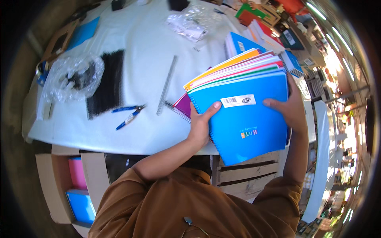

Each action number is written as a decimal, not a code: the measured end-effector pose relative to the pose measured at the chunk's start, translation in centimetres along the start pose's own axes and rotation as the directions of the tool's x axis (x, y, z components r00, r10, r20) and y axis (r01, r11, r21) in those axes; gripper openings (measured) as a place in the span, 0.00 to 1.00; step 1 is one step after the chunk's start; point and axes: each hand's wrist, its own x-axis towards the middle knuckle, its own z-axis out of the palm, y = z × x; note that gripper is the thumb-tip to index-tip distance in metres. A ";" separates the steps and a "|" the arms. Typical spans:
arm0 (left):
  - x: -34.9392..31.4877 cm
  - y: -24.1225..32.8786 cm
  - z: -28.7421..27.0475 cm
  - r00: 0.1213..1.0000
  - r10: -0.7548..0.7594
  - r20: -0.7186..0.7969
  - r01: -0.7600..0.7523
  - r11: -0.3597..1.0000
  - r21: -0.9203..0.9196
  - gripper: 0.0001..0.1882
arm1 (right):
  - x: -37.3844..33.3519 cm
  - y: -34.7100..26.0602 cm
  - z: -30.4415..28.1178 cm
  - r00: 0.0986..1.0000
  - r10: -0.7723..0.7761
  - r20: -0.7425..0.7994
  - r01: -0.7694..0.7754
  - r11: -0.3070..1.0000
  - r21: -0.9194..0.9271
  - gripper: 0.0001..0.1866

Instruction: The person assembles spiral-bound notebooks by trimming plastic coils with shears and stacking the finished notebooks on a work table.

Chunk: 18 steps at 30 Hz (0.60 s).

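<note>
A thick stack of spiral notebooks point(246, 119) is held between my two hands above the table's near edge. The front cover is blue with a white barcode label; behind it fan out orange, red, green and white edges. My left hand point(201, 123) grips the coil side, thumb on the blue cover. My right hand point(289, 105) clasps the opposite edge, thumb also on the cover, other fingers hidden behind. Beneath the stack, a purple spiral notebook point(183, 106) shows partly on the table. A loose wire coil point(166, 85) lies left of it.
Blue-handled pliers point(129, 115) and a pile of black coils point(109, 83) lie on the white-covered table point(145, 47), near crumpled clear plastic point(73, 77). Blue notebooks point(242, 43) are stacked at the far right. An open cardboard box point(93, 170) stands below the table at left.
</note>
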 end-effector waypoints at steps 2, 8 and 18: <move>-0.1 3.1 2.4 0.979 -0.158 0.127 0.169 0.982 -0.082 0.43 | -3.2 -3.0 -2.0 0.993 0.010 -0.121 -0.005 0.999 0.041 0.44; 1.2 9.2 7.3 0.796 0.346 0.496 -0.473 0.868 0.154 0.43 | -8.5 2.6 -3.6 0.878 0.021 -0.478 0.205 0.886 0.416 0.36; 3.6 2.3 -3.0 0.872 -0.115 0.476 -0.253 0.727 0.639 0.43 | -10.5 16.9 7.7 0.907 0.274 -0.319 0.078 0.636 0.767 0.50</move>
